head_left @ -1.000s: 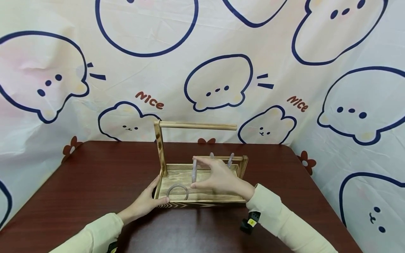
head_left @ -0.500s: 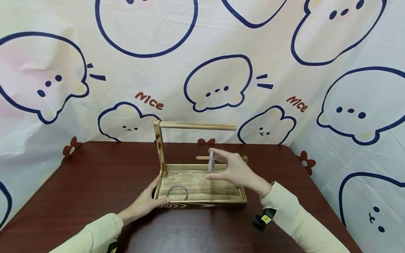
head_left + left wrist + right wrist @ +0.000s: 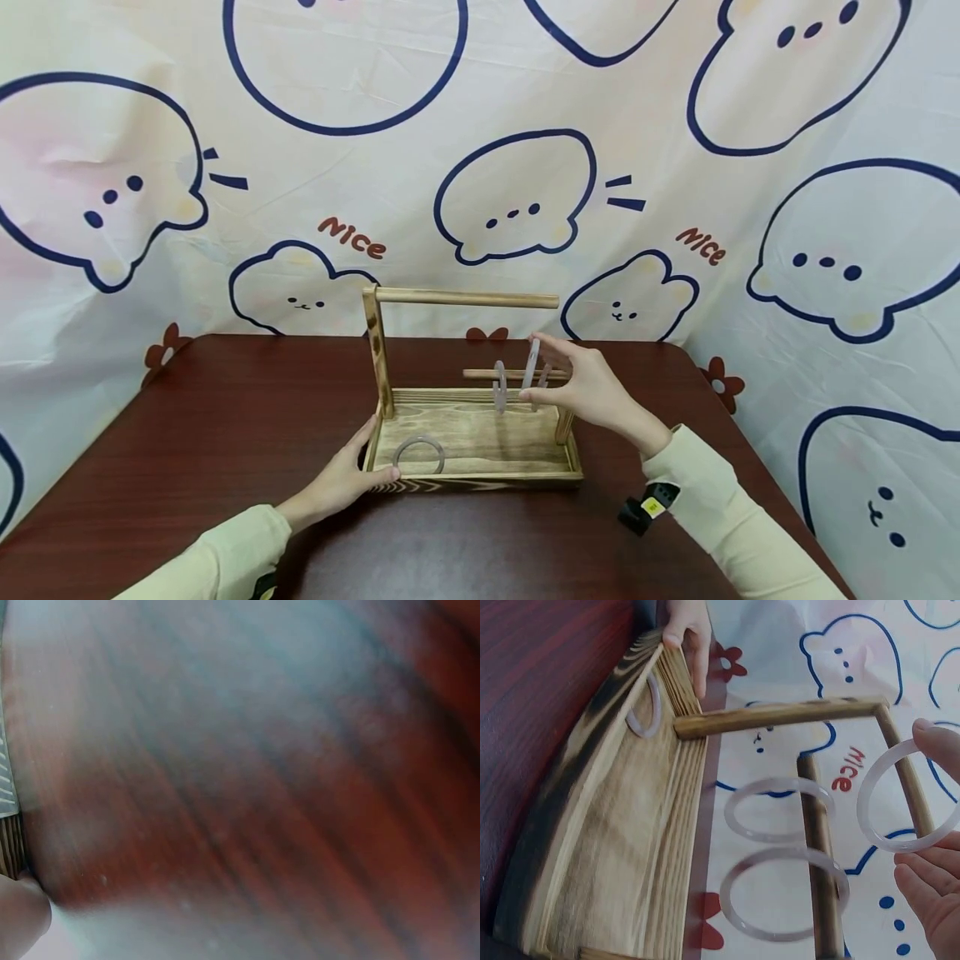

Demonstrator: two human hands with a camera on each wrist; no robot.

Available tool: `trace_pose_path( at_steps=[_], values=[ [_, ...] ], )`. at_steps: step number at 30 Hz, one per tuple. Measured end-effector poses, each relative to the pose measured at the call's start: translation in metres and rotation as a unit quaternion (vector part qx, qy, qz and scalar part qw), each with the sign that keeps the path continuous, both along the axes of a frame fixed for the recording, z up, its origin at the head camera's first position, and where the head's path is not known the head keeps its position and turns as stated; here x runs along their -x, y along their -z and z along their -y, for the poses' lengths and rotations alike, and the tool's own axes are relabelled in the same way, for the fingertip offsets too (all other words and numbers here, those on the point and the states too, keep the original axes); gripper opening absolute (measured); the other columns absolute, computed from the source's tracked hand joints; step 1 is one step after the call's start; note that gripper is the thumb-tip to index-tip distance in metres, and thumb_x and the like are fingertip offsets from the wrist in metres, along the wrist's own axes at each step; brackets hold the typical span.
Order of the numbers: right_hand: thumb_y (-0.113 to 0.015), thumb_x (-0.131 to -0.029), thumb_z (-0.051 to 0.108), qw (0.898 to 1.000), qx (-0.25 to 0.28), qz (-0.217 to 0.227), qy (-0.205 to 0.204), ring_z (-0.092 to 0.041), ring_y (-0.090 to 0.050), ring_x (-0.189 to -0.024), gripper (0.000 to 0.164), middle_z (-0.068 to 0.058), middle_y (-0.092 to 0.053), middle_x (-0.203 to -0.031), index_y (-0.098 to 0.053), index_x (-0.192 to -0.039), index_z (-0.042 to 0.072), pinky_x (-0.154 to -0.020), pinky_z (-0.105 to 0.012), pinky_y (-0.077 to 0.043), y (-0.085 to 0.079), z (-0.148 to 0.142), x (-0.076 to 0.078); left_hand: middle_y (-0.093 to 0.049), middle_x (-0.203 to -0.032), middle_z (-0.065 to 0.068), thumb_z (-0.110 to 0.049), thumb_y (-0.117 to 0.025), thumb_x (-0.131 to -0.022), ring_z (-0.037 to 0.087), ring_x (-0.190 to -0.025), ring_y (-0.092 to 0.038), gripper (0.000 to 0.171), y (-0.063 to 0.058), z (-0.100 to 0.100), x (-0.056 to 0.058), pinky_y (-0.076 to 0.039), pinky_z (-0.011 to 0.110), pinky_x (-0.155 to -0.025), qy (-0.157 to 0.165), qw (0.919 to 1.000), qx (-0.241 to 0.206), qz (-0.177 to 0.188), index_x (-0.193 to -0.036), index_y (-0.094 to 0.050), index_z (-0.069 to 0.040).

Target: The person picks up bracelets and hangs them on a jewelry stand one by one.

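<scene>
Stand (image 3: 487,482): wooden, set on the dark red counter (image 3: 465,542), with two bars above its base.
Upper bar (image 3: 467,297): carried by the tall post (image 3: 379,358) at the left, free end pointing right; nothing hangs on it.
Lower bar (image 3: 513,375): carried by the short post (image 3: 564,427) at the right, free end pointing left; the left ring (image 3: 500,398) and the right ring (image 3: 726,900) hang round it.
Left hand (image 3: 339,486): holds the stand's near left corner, thumb on the front wall, fingers along the end.
Right hand (image 3: 600,392): thumb and fingertips pinch the held ring at opposite edges.
Held ring (image 3: 531,362): in the air, roughly upright, below the upper bar and threaded on neither. The step looks like a transfer involving these bars; its direction cannot be told. Threading the upper bar would call for lifting the ring past the right-hand tip and lining up its opening; the lower, for approaching from the left.
Loose ring (image 3: 418,439): inside the base, by the left thumb; flat or leaning, hard to tell.
</scene>
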State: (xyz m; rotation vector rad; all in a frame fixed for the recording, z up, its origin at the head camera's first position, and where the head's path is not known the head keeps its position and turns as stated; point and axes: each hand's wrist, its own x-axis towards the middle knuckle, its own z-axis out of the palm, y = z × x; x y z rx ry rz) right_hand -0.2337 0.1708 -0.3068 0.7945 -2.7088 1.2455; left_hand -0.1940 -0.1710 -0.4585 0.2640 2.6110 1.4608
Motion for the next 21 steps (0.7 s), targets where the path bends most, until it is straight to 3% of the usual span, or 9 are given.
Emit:
trace_pose_path(
  at_steps=[7, 21],
  values=[
    [-0.075, -0.071, 0.044, 1.0, -0.003, -0.004, 0.024, -0.026, -0.05, -0.121, 0.082, -0.01, -0.047, -0.137, -0.04, -0.139, 0.016, -0.096, -0.043, -0.042, 0.002, -0.013, 0.009, -0.008, -0.153, 0.017, -0.035, -0.072, -0.077, 0.036, -0.139, -0.006, 0.101, 0.0, 0.001, 0.0, -0.015, 0.056, -0.108, 0.001, 1.0, 0.0, 0.003, -0.148, -0.006, -0.007],
    [-0.075, -0.069, 0.048, 0.999, -0.016, 0.014, 0.047, -0.025, -0.047, -0.125, 0.087, -0.005, -0.045, -0.14, -0.038, -0.141, 0.017, -0.099, -0.042, -0.04, -0.004, -0.03, 0.026, -0.007, -0.153, 0.017, -0.035, -0.071, -0.078, 0.036, -0.139, -0.006, 0.1, -0.004, 0.0, 0.0, -0.015, 0.057, -0.108, -0.001, 1.0, 0.004, 0.004, -0.149, -0.006, -0.008]
  ],
)
